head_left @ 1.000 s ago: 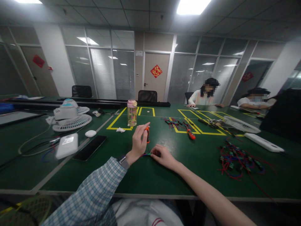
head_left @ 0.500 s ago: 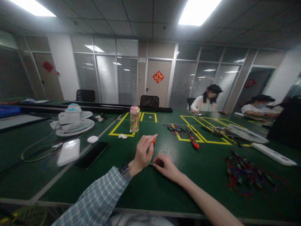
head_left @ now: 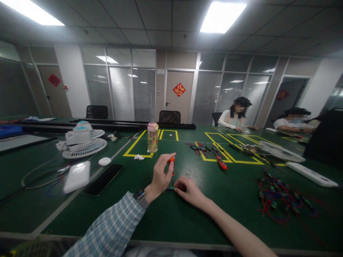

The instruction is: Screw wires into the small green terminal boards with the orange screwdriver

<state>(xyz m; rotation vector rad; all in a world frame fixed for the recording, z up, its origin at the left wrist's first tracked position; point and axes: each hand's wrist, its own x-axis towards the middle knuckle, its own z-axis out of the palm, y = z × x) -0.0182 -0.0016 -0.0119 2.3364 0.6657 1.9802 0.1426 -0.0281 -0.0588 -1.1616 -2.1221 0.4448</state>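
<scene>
- One small green part [head_left: 169,187] hides under right hand [head_left: 189,189]; whether its fingers grip it is unclear.
- Left hand [head_left: 160,175] fingers pinch orange-handled screwdriver [head_left: 172,161].
- Clear pink-lidded bottle [head_left: 152,137]: contents indistinct.

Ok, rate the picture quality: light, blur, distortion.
Head view: ceiling panel is blown out; wide lens bows the table edge and ceiling lines; white device at left is smeared; left hand and screwdriver are fairly sharp.

walls: glass partitions [head_left: 120,89] | door [head_left: 179,91] | ceiling panels [head_left: 222,16] lit | green table [head_left: 235,203]
</scene>
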